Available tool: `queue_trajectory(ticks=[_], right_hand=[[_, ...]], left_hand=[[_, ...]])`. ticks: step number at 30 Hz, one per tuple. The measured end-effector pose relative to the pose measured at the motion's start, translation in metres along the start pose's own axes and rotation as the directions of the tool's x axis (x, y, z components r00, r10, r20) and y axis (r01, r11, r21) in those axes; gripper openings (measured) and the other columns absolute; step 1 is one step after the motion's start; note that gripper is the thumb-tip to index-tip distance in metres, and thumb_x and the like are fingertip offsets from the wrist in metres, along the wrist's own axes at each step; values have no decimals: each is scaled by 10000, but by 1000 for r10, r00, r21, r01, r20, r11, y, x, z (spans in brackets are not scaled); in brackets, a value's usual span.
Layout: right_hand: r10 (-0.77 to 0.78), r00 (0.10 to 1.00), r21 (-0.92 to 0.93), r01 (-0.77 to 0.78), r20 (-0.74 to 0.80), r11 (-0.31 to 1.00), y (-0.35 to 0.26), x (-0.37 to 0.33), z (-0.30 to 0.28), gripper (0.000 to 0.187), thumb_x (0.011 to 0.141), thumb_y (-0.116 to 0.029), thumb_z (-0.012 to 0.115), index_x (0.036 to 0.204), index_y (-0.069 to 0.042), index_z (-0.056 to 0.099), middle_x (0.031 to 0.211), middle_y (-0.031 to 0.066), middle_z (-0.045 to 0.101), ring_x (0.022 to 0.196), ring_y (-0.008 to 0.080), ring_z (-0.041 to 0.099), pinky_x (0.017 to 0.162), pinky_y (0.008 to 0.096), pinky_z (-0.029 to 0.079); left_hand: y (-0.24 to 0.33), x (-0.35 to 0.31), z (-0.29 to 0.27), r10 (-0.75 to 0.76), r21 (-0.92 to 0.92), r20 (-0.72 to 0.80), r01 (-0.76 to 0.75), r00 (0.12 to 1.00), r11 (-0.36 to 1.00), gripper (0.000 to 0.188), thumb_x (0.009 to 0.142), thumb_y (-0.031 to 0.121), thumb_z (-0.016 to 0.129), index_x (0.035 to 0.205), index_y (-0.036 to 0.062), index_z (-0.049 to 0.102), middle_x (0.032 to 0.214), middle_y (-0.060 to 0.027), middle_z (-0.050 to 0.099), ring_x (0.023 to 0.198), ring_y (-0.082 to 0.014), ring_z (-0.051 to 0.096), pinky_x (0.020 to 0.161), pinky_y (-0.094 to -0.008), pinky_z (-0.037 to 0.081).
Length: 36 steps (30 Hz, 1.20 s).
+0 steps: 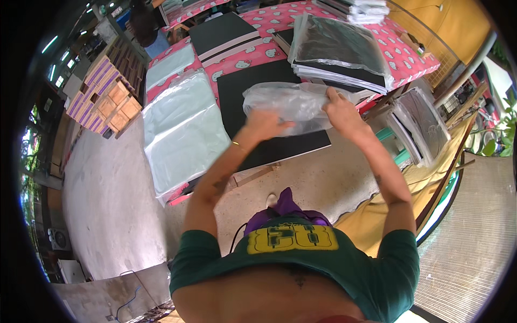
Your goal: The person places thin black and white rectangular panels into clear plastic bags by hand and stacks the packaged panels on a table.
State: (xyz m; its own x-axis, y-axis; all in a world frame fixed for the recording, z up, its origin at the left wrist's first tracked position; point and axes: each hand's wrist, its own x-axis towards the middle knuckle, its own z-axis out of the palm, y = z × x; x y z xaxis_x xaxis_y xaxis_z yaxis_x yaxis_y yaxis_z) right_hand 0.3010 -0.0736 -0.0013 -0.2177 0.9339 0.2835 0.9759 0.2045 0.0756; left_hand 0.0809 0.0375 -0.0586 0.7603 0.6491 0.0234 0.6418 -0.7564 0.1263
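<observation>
A crumpled clear plastic bag (293,99) is held above a large flat black board (245,89), which lies on the table in front of me. My right hand (344,114) grips the bag at its right end, fingers pinched on the plastic. At the bag's lower left is my left hand (265,125), smeared by motion. Its thumb points right, and its grip on the plastic cannot be made out. To the left lies a pile of flat clear plastic bags (186,132).
A stack of black boards in plastic (339,48) stands at the far right of the pink patterned table cover (269,27). More black boards (223,35) lie behind. Stacked wooden blocks (105,99) stand left; wrapped boards (417,124) lean at right. A person (145,27) is at the far left.
</observation>
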Motion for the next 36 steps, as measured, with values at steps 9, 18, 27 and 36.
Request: queue_trajectory(ticks=[9,18,27,36], right_hand=[[-28,908,52,55,-417,997,-38,-13,-58,158,680,-71,672,826,-18,640,1298,192,415,1172,371,438,951,587,341],[35,999,245,-42,35,969,-38,49,21,481,849,-535,511,839,-87,686,752,156,663,722,241,670,669,390,515],[-235,936,936,-188,263,298,86,5,-18,485,830,-440,604,978,22,608,846,161,639,874,323,631,858,431,457],[-225,793,778,-425,567,462,62,-43,35,582,680,-183,762,1175,30,539,1043,121,606,909,191,595,781,298,491]], left_hand=[[-51,-25,-66,223,510,-196,-95,955,855,578,748,464,623,1144,50,550,1206,-208,520,1134,-342,452,939,-527,325],[-92,7,-107,298,295,-560,-151,773,944,474,869,468,494,1034,48,639,975,-146,625,1014,-333,528,938,-497,361],[-83,-101,-188,190,-860,-87,-170,978,480,383,774,382,703,835,11,626,726,-51,566,690,-121,530,635,-307,432],[-122,-125,-85,-379,-857,-320,-95,868,506,339,942,343,499,918,37,642,730,-33,608,642,-126,558,616,-269,466]])
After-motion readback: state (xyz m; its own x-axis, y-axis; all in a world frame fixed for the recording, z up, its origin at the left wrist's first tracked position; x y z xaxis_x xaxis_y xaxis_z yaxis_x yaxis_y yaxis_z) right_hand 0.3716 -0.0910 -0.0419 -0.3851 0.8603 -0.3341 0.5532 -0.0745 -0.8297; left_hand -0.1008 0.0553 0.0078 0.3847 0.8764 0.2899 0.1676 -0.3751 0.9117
